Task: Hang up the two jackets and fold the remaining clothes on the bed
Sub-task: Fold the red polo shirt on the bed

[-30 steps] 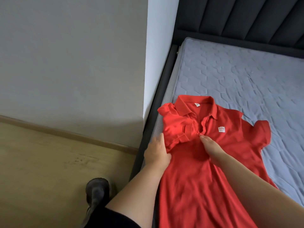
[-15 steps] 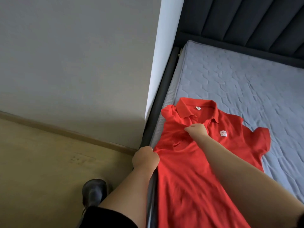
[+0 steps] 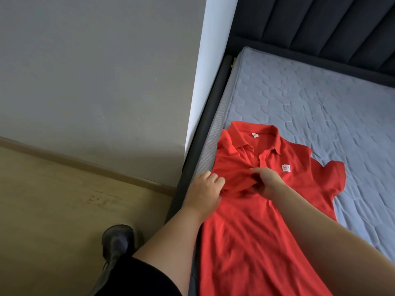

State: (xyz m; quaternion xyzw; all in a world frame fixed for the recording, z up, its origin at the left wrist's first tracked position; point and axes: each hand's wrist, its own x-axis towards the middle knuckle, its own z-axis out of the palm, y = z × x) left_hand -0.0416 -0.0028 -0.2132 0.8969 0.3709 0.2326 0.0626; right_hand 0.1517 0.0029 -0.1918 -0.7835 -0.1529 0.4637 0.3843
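Observation:
A red polo shirt [image 3: 256,236] lies front up on the grey quilted mattress [image 3: 310,99], collar toward the headboard, with a small white logo patch on the chest. Its left sleeve is folded in over the chest, while the right sleeve lies spread out flat. My left hand [image 3: 203,193] grips the shirt's left edge near the folded sleeve at the side of the bed. My right hand [image 3: 267,180] pinches the bunched fabric just below the button placket. No jacket is in view.
The dark bed frame [image 3: 205,133] runs along the mattress's left side, and a dark padded headboard [image 3: 320,24] stands at the back. A grey wall [image 3: 96,71] and a white wall corner stand to the left. My dark shoe [image 3: 117,240] is on the wooden floor.
My left hand moved from the bed frame's edge back onto the shirt. My right hand slid down from the collar area and now bunches fabric below the placket.

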